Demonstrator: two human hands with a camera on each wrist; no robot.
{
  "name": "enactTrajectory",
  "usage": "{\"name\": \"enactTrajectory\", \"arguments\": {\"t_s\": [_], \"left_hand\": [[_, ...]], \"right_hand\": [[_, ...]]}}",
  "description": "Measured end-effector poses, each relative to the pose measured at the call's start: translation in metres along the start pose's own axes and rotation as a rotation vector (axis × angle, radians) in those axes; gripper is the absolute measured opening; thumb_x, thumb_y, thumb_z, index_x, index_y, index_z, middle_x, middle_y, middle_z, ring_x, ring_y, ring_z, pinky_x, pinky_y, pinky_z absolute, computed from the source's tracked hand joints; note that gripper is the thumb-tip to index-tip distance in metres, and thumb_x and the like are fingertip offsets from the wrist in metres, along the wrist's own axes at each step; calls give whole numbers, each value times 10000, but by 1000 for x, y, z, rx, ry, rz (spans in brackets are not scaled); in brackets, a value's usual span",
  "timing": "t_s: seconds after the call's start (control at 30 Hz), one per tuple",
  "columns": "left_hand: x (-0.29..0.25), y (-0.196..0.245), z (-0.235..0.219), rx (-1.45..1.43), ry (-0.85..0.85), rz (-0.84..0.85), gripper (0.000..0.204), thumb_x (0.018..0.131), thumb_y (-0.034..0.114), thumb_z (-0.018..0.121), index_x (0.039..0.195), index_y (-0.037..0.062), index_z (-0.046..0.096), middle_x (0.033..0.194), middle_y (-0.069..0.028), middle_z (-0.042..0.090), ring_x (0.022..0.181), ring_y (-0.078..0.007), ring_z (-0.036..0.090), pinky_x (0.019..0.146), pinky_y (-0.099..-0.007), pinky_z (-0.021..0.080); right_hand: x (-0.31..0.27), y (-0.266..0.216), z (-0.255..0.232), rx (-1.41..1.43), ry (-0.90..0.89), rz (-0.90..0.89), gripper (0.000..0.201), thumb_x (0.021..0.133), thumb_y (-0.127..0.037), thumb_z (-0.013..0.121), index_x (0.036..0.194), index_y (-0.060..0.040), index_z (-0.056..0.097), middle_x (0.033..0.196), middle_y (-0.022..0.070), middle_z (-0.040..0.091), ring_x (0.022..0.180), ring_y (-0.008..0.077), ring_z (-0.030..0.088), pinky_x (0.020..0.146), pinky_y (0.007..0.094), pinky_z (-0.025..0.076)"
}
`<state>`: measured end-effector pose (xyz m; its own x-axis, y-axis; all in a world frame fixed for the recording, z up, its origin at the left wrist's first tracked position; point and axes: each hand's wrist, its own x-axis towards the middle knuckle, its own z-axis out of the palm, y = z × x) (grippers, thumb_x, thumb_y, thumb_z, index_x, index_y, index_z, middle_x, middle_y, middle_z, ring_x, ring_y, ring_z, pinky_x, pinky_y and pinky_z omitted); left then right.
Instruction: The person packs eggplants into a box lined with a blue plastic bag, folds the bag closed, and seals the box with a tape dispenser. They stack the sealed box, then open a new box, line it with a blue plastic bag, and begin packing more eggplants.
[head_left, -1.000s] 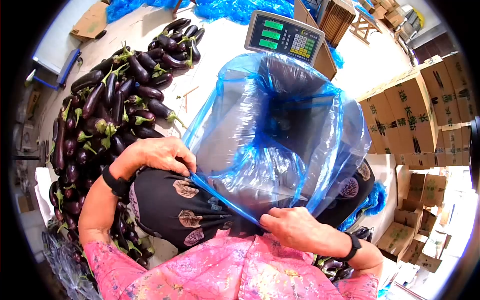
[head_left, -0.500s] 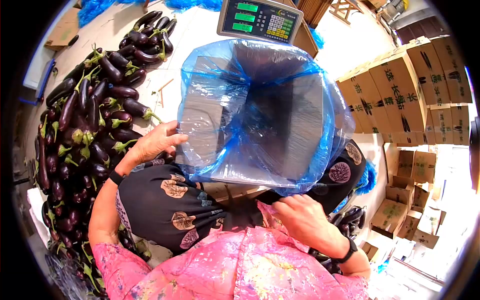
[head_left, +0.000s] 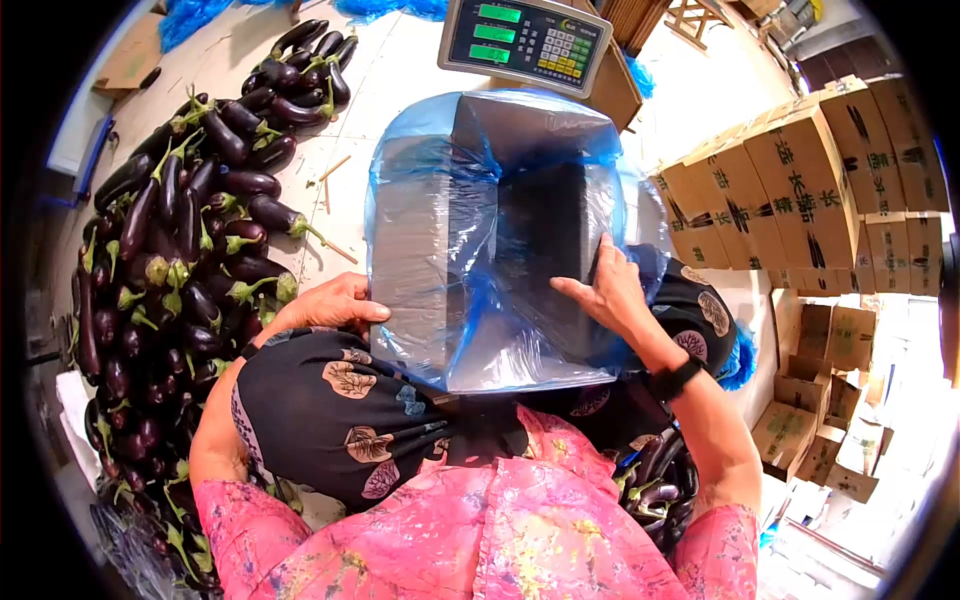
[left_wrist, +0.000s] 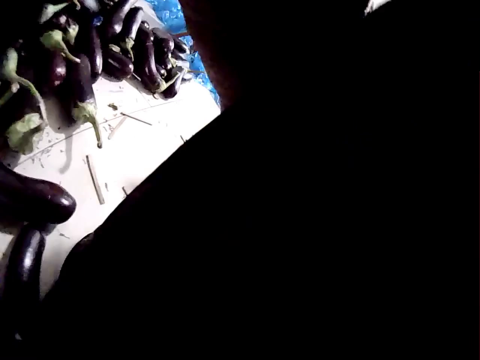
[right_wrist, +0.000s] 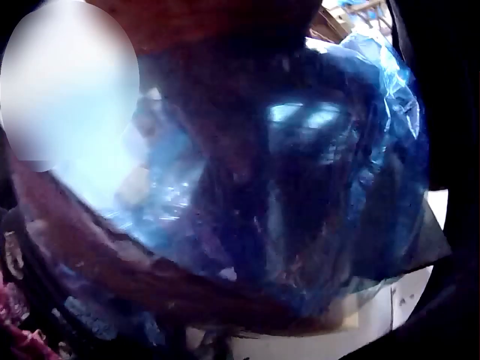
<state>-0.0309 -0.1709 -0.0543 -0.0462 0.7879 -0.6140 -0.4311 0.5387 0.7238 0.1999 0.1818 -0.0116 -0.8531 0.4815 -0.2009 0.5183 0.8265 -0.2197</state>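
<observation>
A box (head_left: 415, 250) lined with a thin blue plastic bag (head_left: 540, 120) stands open between the person's knees. The film lies over its flaps and dips into the dark inside. At the left edge, the left hand (head_left: 340, 303) holds the flap, thumb on top, other fingers mostly hidden. The right hand (head_left: 615, 290) presses the film at the right inner side with thumb and forefinger spread and straight. In the right wrist view, shiny blue film (right_wrist: 315, 150) fills the middle. The left wrist view is mostly dark.
A big heap of eggplants (head_left: 180, 250) lies on the floor at left; more eggplants (head_left: 660, 490) are by the right thigh. A scale display (head_left: 525, 45) stands beyond the box. Printed cartons (head_left: 770, 190) are stacked at right, with opened boxes (head_left: 815, 390) below them.
The bag's near edge has gone from both hands and now hangs over the box. The right hand has moved from the lap up to the box's right inner side; the left hand stays at the left.
</observation>
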Motion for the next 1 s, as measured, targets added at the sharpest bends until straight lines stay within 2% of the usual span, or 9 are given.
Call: {"name": "enactTrajectory", "arguments": {"t_s": [0.2,0.23,0.33,0.4,0.53,0.63,0.77,0.87,1.0], "left_hand": [[-3,-13,9,21,-32,-166,365,872,226,744,1146,-2,665,885,10,667,706,-86,569,654,-240,454],[3,-29,9,-24,-19,-51,361,870,223,742,1128,-16,664,888,1,669,740,-102,585,681,-260,463],[20,-49,1,64,-2,-56,368,857,200,744,1134,-28,662,917,-16,683,783,-108,602,710,-275,473],[25,-55,-4,120,21,-64,374,849,185,745,1139,-36,661,937,-28,693,811,-113,614,730,-286,479],[38,-38,1,195,-35,-68,350,831,192,757,1081,-41,679,943,-49,708,834,-129,635,746,-299,486],[22,-39,-4,164,-6,-1,346,839,250,756,1008,-44,686,946,-64,703,841,-140,634,755,-303,486],[34,-97,6,-161,275,517,471,907,395,710,964,-66,637,1009,-89,662,897,-138,589,800,-311,476],[75,-122,-15,128,184,476,401,989,357,614,1087,-31,633,1022,-68,666,946,-127,594,868,-279,471],[24,-121,12,-178,583,448,322,985,265,603,1129,-20,642,1016,-63,681,953,-128,619,866,-301,500]], "right_hand": [[35,16,32,311,-377,109,794,788,-499,768,1222,123,536,1048,334,671,1049,471,654,899,474,517],[27,5,19,377,-400,74,571,823,-445,762,1175,-12,641,1025,215,724,1019,369,691,899,414,526],[23,2,2,26,-467,150,586,823,-470,758,1125,23,665,1012,247,718,1007,405,689,862,427,543],[24,-35,-46,-342,-540,-50,582,784,-537,779,859,36,709,873,266,703,842,433,701,733,491,563],[22,-56,-67,-533,-313,-430,164,839,-217,691,855,-55,669,760,171,691,745,350,713,649,478,551],[55,-62,-28,-540,-415,-467,122,831,-170,682,900,-73,656,751,189,684,737,395,696,615,488,539],[104,-19,86,-499,-369,-715,262,778,-175,667,1028,-99,690,999,150,675,931,361,646,774,485,541],[99,29,150,-174,-326,-981,314,901,-144,557,1196,-95,654,1226,172,650,1148,339,614,921,478,501],[79,-18,110,343,-805,-209,333,1030,-173,457,1307,-42,586,1348,138,597,1279,269,532,1058,355,434]]}}
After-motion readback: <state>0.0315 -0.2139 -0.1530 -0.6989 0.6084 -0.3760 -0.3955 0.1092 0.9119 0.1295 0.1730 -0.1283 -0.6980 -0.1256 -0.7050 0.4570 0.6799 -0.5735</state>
